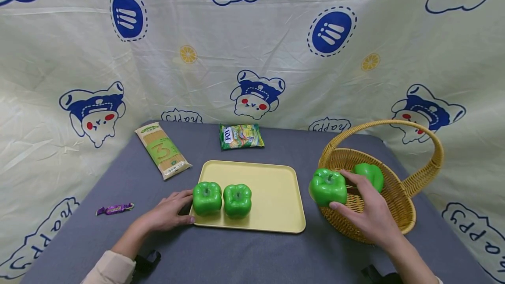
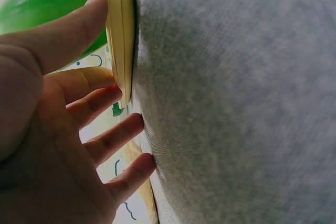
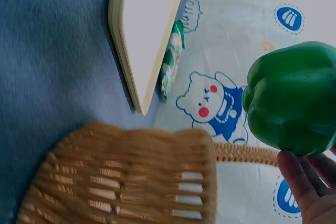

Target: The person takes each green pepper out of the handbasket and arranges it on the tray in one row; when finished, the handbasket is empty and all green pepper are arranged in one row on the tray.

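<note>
Green pepper (image 1: 328, 186) pinched by right hand (image 1: 368, 209) near basket (image 1: 396, 196) holding another pepper (image 1: 371, 175), spread left hand (image 1: 170, 211) touching tray (image 1: 274, 196)

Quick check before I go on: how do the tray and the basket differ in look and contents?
The tray is flat with a low rim; the basket has deeper walls and an arched handle.
The tray is smooth and pale yellow; the basket is woven and golden brown.
The tray bears two green peppers; in the basket, one green pepper is visible.
Both rest on the gray cloth.
</note>
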The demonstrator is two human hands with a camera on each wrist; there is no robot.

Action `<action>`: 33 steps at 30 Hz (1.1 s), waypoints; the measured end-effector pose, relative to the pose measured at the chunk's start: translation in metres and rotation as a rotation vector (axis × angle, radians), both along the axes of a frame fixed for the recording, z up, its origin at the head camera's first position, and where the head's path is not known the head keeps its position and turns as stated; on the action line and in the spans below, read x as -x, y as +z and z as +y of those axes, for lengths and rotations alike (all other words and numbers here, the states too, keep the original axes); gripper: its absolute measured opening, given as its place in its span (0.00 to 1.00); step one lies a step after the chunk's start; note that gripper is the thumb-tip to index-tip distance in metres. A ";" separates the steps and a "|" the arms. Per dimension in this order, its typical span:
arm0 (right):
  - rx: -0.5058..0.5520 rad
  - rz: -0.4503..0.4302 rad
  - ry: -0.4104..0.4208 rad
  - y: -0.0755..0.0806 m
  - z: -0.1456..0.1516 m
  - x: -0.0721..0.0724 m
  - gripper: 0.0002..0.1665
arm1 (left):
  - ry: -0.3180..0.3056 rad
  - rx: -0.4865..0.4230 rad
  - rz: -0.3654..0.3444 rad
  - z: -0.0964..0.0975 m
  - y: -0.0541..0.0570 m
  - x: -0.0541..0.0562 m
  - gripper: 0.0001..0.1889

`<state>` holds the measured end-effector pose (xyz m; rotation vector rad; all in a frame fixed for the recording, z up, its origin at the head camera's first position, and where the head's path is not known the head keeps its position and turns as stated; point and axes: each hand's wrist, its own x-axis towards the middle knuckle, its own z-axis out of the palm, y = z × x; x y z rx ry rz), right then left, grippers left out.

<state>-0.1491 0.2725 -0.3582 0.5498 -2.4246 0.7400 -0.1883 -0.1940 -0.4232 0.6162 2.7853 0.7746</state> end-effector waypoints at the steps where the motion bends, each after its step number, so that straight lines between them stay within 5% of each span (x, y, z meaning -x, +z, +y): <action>1: -0.001 -0.002 0.011 -0.001 -0.002 0.000 0.49 | 0.000 0.001 -0.001 0.000 0.000 0.000 0.36; 14: 0.096 -0.046 0.186 -0.014 -0.026 0.008 0.50 | -0.004 0.006 0.015 -0.001 -0.002 0.001 0.36; 33: 0.045 -0.146 0.215 -0.033 -0.051 0.019 0.45 | -0.007 0.007 0.002 -0.001 0.000 0.001 0.36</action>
